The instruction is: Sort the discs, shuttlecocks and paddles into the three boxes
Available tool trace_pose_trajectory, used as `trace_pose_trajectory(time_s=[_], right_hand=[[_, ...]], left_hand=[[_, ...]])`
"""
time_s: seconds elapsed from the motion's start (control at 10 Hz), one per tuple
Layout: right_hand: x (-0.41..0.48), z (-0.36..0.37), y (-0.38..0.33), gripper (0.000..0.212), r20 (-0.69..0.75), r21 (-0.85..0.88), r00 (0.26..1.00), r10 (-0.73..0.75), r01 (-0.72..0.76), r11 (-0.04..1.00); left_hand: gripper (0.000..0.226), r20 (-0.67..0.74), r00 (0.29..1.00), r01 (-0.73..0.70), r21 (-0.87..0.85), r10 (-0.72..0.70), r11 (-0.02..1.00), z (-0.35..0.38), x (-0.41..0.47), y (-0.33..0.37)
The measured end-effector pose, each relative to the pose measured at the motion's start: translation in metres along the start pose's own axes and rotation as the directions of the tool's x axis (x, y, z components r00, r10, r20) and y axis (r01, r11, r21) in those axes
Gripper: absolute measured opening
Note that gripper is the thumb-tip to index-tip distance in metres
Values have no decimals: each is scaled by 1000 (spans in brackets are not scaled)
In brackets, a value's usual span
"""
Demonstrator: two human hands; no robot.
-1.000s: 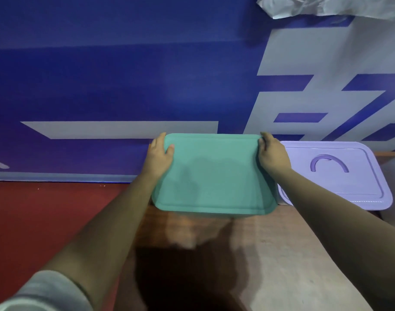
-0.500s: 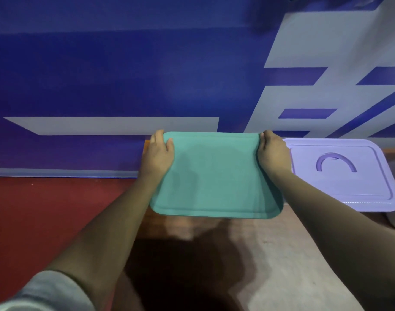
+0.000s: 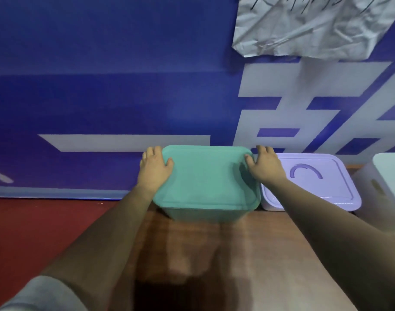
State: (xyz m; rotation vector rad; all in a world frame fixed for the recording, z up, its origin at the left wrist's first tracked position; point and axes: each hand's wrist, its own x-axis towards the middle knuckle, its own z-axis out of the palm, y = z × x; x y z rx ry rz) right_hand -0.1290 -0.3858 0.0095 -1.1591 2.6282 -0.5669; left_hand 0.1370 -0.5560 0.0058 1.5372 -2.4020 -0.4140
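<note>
Three boxes: a row along the far edge of the wooden surface (image 3: 248,254), against the blue banner (image 3: 102,97). They run green, purple, white from left to right.
Green box (image 3: 205,215): stands on the surface, touching or just beside the purple one, with the green lid (image 3: 205,176) lying flat over its rim.
Left hand (image 3: 155,169): its grip is on the lid's left short edge, with the thumb on top and the fingers wrapped over the far corner.
Right hand (image 3: 262,167): mirrors it on the right short edge, the grip closed on the lid with the thumb on top and the fingers behind.
Purple box (image 3: 272,204): closed under its purple lid (image 3: 326,189), whose arched handle lies folded flat.
White box (image 3: 389,176): only partly in view at the right border; I cannot tell whether it is lidded.
Discs, shuttlecocks, paddles: none shows anywhere on the surface or in either hand, and what the boxes hold is hidden.
Done so far: judging by the bare surface and two covered boxes, the sorting is probably finished, with the boxes now being closed. An unopened start cannot be ruled out.
Left to do: if the sorting is finished, press the green lid home all round and see to the white box.
</note>
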Motion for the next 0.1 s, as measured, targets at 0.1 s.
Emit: trace_pose_trajectory(time_s=[0.1], right_hand=[[-28, -40, 2, 58, -9, 83, 1000, -14, 15, 996]], left_hand=[[35, -32, 999, -23, -124, 19, 992, -33, -25, 21]])
